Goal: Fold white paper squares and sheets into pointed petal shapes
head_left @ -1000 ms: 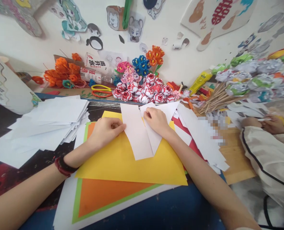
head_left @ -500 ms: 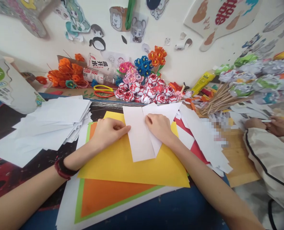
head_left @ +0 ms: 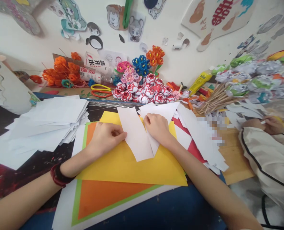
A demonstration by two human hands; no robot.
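Observation:
A white sheet of paper [head_left: 134, 132] lies over the yellow paper [head_left: 130, 174], with a gap running down its middle from the top edge. The two parts meet near the bottom; whether they are still joined I cannot tell. My left hand [head_left: 108, 135] pinches the left edge of the left part between thumb and fingers. Curled fingers of my right hand [head_left: 157, 127] grip the right part, hiding much of it. Beneath the yellow paper are orange paper [head_left: 103, 196], green paper [head_left: 75, 209] and white sheets.
White sheets [head_left: 53, 111] are piled at left, with more white paper [head_left: 201, 140] at right. Red-and-white paper flowers [head_left: 144, 91], yellow-handled scissors [head_left: 101, 88] and a yellow tube [head_left: 200, 81] lie along the wall. Another person's sleeve [head_left: 264, 153] is at right, near stemmed paper flowers [head_left: 242, 83].
My left hand has drawn the left part leftward and tilted it, so the gap at the top is wider. My right hand has barely moved; the view has shifted slightly.

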